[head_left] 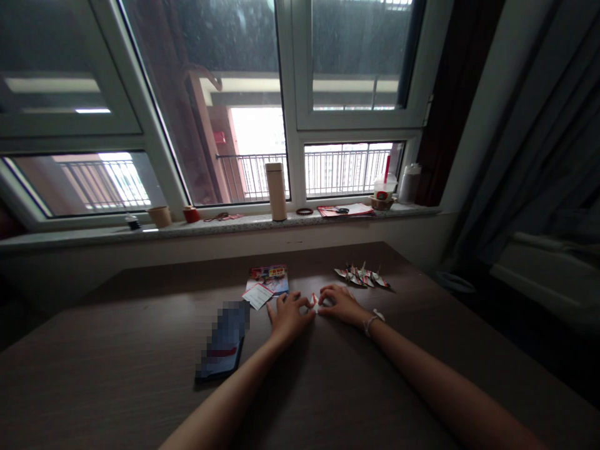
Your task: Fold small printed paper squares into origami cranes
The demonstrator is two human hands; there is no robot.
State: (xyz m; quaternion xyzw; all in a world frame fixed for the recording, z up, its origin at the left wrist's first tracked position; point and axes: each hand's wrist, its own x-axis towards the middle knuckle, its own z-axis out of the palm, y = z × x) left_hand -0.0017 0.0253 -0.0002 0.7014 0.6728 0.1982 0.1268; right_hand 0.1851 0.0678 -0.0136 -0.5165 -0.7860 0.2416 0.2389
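Between my two hands is a small folded piece of white and red paper (315, 302), close to the tabletop. My left hand (291, 315) pinches it from the left, with the thumb and finger closed on its edge. From the other side, my right hand (341, 302) grips the same paper with thumb and forefinger; a light band circles that wrist. The fingers hide part of the folds. Several folded paper pieces with pointed ends (363, 275) lie together beyond my right hand. A white square of paper (257, 296) rests partly on a colourful printed sheet (276, 279), beyond my left hand.
A dark phone-like object (224, 350), partly pixelated, lies left of my left forearm on the brown table (117, 350). Along the windowsill stand a beige flask (276, 192), a paper cup (160, 216), a drink cup with red straw (384, 187), and scissors (342, 210) on papers.
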